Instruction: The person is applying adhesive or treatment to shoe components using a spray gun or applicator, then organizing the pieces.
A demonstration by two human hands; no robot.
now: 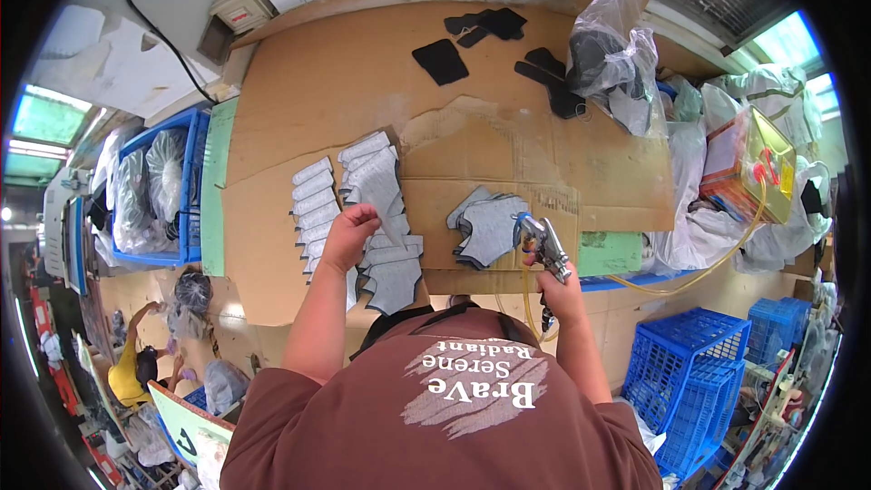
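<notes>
My left hand (pixel 352 234) is closed in a pinch at the edge of a thin, pale, slightly blurred piece (pixel 388 225). Beneath it lie overlapping grey fabric pieces with dark edges (pixel 392 274), fanned out in a row. A second fanned row of grey pieces (pixel 315 197) lies to its left. My right hand (pixel 561 293) grips a silver spray gun (pixel 547 249), with a yellow hose (pixel 528 301) hanging below it. The gun's blue-tipped nozzle points left, over a small stack of grey fabric pieces (pixel 490 229).
Brown cardboard (pixel 299 100) covers the table. Black cut pieces (pixel 440 62) and a clear bag of dark pieces (pixel 610 63) lie at the far side. Blue crates stand left (pixel 192 186) and lower right (pixel 685 372). An open tin (pixel 771 163) with a hose is at right. Another person (pixel 132 372) sits lower left.
</notes>
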